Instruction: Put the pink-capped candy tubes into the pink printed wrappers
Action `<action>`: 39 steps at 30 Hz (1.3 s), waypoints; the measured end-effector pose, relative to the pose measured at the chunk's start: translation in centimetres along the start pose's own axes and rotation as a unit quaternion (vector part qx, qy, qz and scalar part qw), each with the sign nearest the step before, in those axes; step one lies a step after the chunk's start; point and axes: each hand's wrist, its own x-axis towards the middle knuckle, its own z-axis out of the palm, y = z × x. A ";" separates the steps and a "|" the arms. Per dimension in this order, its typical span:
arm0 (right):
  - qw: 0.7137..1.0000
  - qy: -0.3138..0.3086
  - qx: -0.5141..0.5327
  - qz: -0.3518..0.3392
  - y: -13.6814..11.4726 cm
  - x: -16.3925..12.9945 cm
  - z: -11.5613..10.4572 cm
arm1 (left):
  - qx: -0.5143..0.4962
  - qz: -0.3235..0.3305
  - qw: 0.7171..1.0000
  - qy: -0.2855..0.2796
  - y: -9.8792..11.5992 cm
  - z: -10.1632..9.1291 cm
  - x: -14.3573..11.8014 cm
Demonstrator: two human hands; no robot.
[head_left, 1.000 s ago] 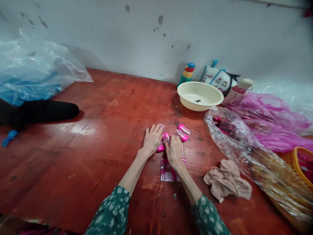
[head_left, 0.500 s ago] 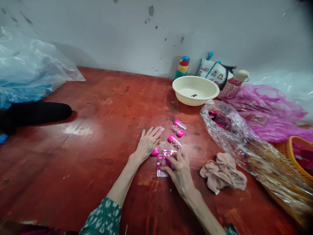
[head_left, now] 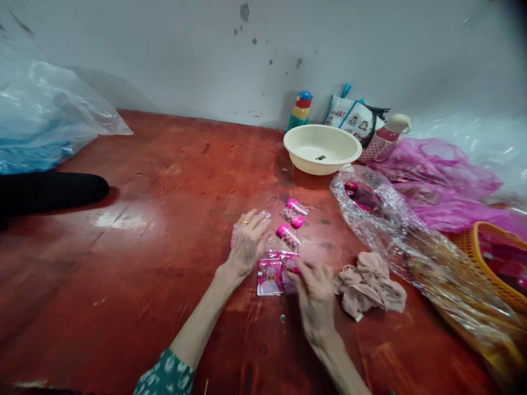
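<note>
My left hand point(head_left: 246, 241) lies with its fingers stretched over small clear containers, which it partly hides; a bit of pink shows past its left side. My right hand point(head_left: 315, 291), smeared by motion, hovers at the right edge of a pink printed sachet point(head_left: 289, 262), thumb and fingers apart. Beside that lies another pink sachet point(head_left: 269, 277), flat on the red surface. Beyond the hands are small clear bottles with pink caps and pink balls inside: one bottle point(head_left: 289, 236) nearest, another bottle point(head_left: 293, 216) behind it, and a third bottle point(head_left: 298, 207) farthest.
A crumpled beige cloth point(head_left: 370, 285) lies right of my right hand. Behind stand a cream basin point(head_left: 322, 148) and a colourful flask point(head_left: 300, 112). Clear plastic wrap point(head_left: 382, 203), pink bags point(head_left: 444, 170) and an orange basket point(head_left: 473, 247) fill the right side. A black-clothed limb point(head_left: 61, 186) reaches in from the left.
My right hand has shifted rightward, uncovering the two sachets. My left hand no longer shows the pink cap at its right; pink now shows at its left. The whole view has shifted slightly.
</note>
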 end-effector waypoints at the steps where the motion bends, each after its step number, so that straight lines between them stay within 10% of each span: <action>1: 0.999 0.033 -0.023 0.014 1.2 -0.4 -1.5 | -0.013 0.032 0.999 -0.015 1.7 0.2 0.1; 7: 0.969 0.074 -0.233 0.039 9.0 -2.6 -7.7 | -0.048 0.203 0.970 -0.121 13.2 7.2 -0.3; 13: 0.956 0.163 -0.241 0.036 10.1 -2.5 -5.7 | -0.046 0.202 0.962 -0.180 15.5 12.2 -0.3; 20: 0.952 0.143 -0.261 0.071 10.2 -0.1 -6.3 | -0.070 0.143 0.969 -0.188 13.6 8.5 -1.8; 29: 0.999 -0.025 -0.026 0.029 -0.1 0.1 0.6 | -0.120 -0.100 0.984 -0.088 5.3 -0.6 -4.5; 39: 0.999 0.033 0.025 0.003 0.8 0.2 2.0 | -0.319 -0.251 0.914 -0.030 4.3 -0.2 -5.7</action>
